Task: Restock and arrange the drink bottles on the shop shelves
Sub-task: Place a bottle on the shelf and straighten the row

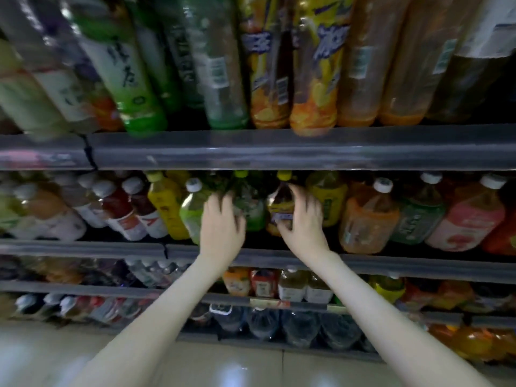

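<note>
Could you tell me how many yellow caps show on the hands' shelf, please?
3 caps: one left of the left hand, one above it, one above the right hand; more may be hidden.

Heavy blur, no text fully readable. Tall green-and-white labelled plastic bottle (122,71), left of middle on the top shelf (279,152): black brush-style Chinese characters down the label, not legible. Two yellow-labelled orange drink bottles (315,65), top shelf middle: big blue-white Chinese characters, smeared. Clear green plastic bottle (217,71) just beside them: white barcode panel, digits unreadable. Dark brown plastic bottle with a yellow cap (280,199), middle of the second shelf (83,248): purple-blue band with pale print, partly under the right hand (304,222), unreadable. Yellow-red price tag (269,303) on a lower shelf rail (363,306): figure not legible.
</note>
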Demonstrator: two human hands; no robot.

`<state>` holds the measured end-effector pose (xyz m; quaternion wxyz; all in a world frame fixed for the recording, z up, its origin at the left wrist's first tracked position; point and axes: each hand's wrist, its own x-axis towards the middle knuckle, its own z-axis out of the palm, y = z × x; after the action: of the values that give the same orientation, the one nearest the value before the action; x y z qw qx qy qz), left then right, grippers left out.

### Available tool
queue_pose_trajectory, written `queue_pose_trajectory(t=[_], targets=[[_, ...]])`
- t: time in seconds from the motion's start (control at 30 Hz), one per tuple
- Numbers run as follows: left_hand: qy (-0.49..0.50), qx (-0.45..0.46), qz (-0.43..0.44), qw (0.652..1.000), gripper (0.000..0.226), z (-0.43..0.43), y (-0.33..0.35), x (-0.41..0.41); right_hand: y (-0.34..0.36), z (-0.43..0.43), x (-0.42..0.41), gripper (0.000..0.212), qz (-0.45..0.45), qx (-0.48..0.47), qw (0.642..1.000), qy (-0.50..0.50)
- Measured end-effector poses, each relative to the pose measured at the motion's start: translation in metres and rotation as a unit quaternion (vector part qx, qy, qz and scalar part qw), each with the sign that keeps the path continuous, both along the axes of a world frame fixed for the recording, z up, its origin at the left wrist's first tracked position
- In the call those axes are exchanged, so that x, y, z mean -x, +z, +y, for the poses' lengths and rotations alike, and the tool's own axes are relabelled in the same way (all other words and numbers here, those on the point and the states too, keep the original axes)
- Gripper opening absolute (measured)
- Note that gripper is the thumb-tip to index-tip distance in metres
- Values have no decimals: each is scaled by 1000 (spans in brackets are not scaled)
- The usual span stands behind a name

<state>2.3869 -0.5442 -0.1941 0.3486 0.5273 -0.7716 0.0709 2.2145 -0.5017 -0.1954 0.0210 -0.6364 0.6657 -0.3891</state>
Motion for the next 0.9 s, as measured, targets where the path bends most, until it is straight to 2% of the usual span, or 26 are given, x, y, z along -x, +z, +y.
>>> queue_pose_trajectory(t=[0.1,0.17,0.23,0.3,0.4,0.57,0.73,0.8,0.9], targets=[[82,-1,-3,997,56,-11,3,-53,7,-22,-23,82,-2,-82,997,-14],[88,-36,-3,995,62,-19,7,-75,9,-27,-33,83,31,-123,992,-23],[90,-89,17,992,59,-34,11,-92,10,-27,-40,81,62,-148,987,-27],[64,-150,11,987,52,-49,16,-104,11,-25,-49,78,83,-154,984,-18],[-8,-171,-25,985,56,-53,11,-106,11,-25,-65,80,66,-168,983,25],[-27,-179,28,983,50,-42,6,-101,16,-37,-100,87,-13,-200,972,126],[-49,-206,64,975,61,-33,1,-104,31,-72,-139,90,-18,-219,961,168],[-63,-216,71,972,64,-31,-2,-108,35,-84,-149,81,-2,-229,959,169],[-84,-210,81,971,68,-25,-3,-116,39,-87,-151,49,54,-182,971,143]])
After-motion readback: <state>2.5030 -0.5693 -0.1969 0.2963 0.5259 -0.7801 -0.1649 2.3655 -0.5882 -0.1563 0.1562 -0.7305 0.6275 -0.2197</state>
